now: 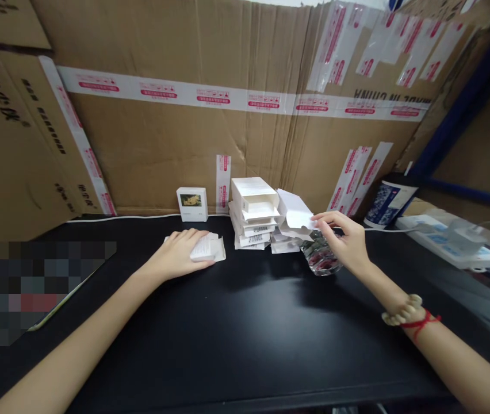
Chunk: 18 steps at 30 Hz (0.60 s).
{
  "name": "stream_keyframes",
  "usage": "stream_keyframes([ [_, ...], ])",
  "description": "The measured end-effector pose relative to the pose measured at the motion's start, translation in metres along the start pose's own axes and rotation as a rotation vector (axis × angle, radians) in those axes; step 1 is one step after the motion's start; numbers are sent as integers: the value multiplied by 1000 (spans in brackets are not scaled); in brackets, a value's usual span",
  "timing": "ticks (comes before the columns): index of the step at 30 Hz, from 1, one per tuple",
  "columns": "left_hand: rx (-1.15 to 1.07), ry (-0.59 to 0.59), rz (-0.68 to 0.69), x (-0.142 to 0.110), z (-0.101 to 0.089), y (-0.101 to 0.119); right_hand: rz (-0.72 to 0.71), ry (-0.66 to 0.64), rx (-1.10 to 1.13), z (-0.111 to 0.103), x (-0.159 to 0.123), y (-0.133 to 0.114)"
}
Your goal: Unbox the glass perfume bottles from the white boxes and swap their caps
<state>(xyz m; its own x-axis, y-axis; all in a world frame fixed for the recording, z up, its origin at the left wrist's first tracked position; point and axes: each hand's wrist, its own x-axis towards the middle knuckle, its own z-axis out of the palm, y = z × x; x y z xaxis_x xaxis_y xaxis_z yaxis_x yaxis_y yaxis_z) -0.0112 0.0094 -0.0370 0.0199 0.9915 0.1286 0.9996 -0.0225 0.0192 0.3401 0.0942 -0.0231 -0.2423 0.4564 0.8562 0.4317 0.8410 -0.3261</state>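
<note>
My left hand (183, 252) is closed over a small white carton (204, 248) lying on the black table, its end flap open to the right. With thumb and fingertips, my right hand (343, 237) pinches the edge of another white box (295, 211), which lies tilted on top of a short stack. Beside it stands a taller stack of white boxes (254, 207), several with open ends and barcodes. Under my right hand sits a shiny clear plastic packet (320, 256) with dark red and green contents, partly hidden.
A white box with a picture (192, 204) stands upright at the back. Cardboard walls (176, 138) enclose the table. To the right are a blue-and-white cup (389, 201) and a power strip (447, 238) with cables. A blurred-out flat object (33, 293) lies left.
</note>
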Motion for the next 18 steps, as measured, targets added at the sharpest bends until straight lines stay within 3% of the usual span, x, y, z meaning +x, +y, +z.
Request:
stream_keyframes([
  [9,5,174,30,0,-1,-18,-204,61,-276,-1,-2,1],
  [14,89,442,95,-1,0,-21,-328,44,-376,-1,-2,2],
  [18,225,651,160,-6,-5,-20,-380,104,-337,-3,-4,-3],
])
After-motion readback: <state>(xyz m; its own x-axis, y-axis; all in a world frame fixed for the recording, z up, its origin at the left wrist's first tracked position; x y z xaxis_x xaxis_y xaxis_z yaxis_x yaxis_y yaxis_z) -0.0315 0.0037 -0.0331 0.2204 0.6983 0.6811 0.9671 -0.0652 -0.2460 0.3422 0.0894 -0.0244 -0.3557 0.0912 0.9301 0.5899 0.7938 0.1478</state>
